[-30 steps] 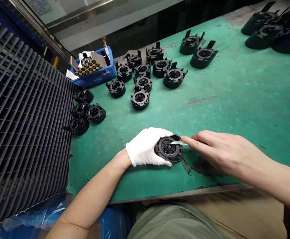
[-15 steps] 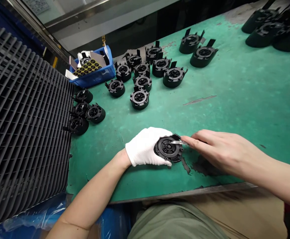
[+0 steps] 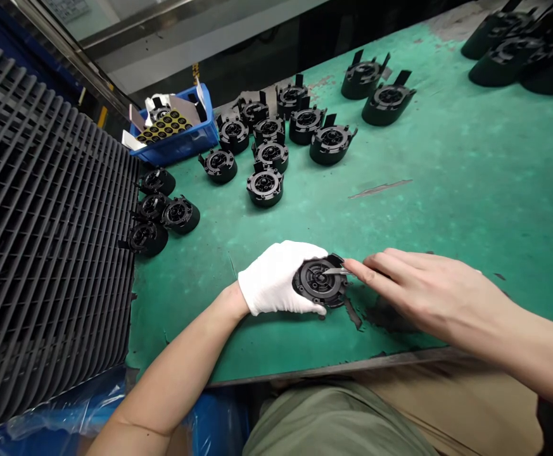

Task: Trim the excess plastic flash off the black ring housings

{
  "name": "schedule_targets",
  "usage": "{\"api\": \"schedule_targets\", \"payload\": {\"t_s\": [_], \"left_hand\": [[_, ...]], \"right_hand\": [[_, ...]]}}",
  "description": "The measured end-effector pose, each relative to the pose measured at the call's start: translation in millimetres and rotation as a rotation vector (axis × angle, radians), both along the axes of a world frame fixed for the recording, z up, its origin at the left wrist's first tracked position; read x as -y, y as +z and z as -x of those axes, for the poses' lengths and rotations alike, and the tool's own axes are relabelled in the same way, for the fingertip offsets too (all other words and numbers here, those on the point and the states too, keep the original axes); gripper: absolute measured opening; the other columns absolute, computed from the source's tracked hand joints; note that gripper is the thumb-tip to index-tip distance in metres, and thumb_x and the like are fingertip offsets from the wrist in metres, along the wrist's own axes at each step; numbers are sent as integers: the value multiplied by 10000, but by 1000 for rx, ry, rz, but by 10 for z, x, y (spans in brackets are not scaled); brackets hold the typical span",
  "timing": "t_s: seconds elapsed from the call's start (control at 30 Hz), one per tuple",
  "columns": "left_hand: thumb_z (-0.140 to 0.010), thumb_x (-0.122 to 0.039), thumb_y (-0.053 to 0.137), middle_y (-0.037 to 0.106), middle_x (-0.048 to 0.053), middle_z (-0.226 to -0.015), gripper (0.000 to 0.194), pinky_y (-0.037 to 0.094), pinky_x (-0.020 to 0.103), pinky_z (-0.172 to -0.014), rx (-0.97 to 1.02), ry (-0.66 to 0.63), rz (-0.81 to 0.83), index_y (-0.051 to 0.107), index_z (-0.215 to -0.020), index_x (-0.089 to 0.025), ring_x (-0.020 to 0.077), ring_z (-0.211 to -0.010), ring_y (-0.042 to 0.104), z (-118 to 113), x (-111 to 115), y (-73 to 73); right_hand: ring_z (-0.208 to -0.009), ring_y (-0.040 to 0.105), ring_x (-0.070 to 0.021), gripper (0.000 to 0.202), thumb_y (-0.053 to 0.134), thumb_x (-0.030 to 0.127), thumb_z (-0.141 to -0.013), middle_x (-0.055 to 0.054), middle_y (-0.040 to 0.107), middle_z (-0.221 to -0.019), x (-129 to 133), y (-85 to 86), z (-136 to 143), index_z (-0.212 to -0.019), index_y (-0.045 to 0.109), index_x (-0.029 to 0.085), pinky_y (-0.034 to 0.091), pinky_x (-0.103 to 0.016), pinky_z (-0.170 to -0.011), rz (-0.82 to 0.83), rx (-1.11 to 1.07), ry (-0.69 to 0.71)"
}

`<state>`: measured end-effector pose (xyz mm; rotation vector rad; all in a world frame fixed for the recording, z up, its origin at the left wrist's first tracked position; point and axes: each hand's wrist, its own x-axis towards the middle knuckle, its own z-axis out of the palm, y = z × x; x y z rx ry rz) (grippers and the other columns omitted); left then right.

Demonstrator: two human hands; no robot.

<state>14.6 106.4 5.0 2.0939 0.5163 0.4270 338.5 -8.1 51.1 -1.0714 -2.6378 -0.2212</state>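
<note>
My left hand (image 3: pixel 276 278), in a white glove, wraps round a round black plastic housing (image 3: pixel 320 282) and holds it low over the green mat. Its ringed inner face is turned up toward me. Bare and closed, my right hand (image 3: pixel 413 285) pinches a small craft knife (image 3: pixel 337 271) with a pale, pointed metal blade. The blade's tip rests at the middle of the housing's face; most of the handle is hidden under my fingers.
Several similar black housings (image 3: pixel 265 183) stand farther back on the green mat (image 3: pixel 447 209). A blue bin (image 3: pixel 176 144) holds a sheet of round stickers (image 3: pixel 165 125). Stacked black grid trays (image 3: pixel 52 240) rise along the left. More housings (image 3: pixel 504 60) sit at the far right.
The knife tip has shifted slightly over the centre of the housing, and my right hand has tilted a little. My left hand keeps its hold.
</note>
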Motion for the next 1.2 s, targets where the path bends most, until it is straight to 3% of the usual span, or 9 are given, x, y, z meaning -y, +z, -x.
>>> {"api": "schedule_targets", "payload": {"t_s": [0.3, 0.5, 0.63, 0.73, 0.9, 1.03, 1.13, 1.2], "left_hand": [[-816, -965, 1098, 945, 175, -1506, 997, 728, 584, -1288, -37, -6, -6, 869, -1489, -265, 479, -1425, 917, -7, -5, 18], [-808, -957, 1103, 938, 164, -1506, 973, 723, 595, -1299, -84, -5, -26, 869, -1469, -282, 490, -1451, 901, -19, -5, 13], [-795, -961, 1109, 941, 160, -1464, 905, 728, 607, -1286, -87, -1, -17, 877, -1355, -289, 494, -1418, 910, -20, -5, 39], [-776, -986, 1107, 946, 158, -1437, 916, 732, 611, -1281, -77, 14, -8, 870, -1316, -286, 493, -1400, 915, -22, 1, 39], [-740, -970, 1143, 939, 180, -1510, 1007, 723, 628, -1331, -68, 18, -8, 863, -1412, -274, 503, -1461, 905, -18, -9, -1], [-772, -938, 1146, 926, 195, -1592, 1097, 717, 632, -1357, -59, 6, 5, 828, -1580, -267, 505, -1513, 895, 18, -23, 4], [-799, -933, 1133, 877, 207, -1708, 1191, 686, 656, -1410, -65, -9, -1, 759, -1718, -276, 519, -1595, 855, 46, 35, 1], [-730, -962, 1151, 813, 243, -1791, 1346, 643, 705, -1463, -55, 36, -33, 701, -1785, -257, 552, -1675, 793, 38, 112, -28]], "right_hand": [[-769, 611, -222, 610, 536, -83, -1038, -10, 678, -949, 32, 208, 74, -1584, 716, 119, 459, -406, -720, -56, 117, 0], [-781, 678, -221, 762, 591, -89, -964, -24, 736, -978, 128, 157, 85, -1676, 720, 150, 472, -379, -681, 46, 74, -47], [-768, 686, -233, 898, 607, -56, -936, -23, 755, -978, 271, 123, 193, -1810, 614, 152, 470, -377, -638, 49, 71, -117], [-781, 690, -242, 887, 576, -75, -940, -33, 760, -981, 346, 141, 284, -1801, 604, 135, 478, -381, -646, 28, 73, -169], [-738, 639, -221, 698, 493, -113, -1005, -26, 712, -948, 319, 183, 274, -1623, 706, 131, 432, -389, -635, -8, 62, -160], [-752, 668, -215, 636, 480, -77, -1086, -36, 732, -970, 289, 157, 126, -1613, 742, 166, 434, -374, -633, 32, -1, -118], [-800, 738, -224, 510, 533, 87, -1236, -72, 816, -1084, 323, 134, 48, -1699, 714, 201, 488, -355, -628, 87, -90, -176], [-841, 804, -222, 412, 570, 243, -1319, -75, 852, -1133, 358, 132, 44, -1712, 686, 199, 551, -345, -651, 112, -139, -227]]}}
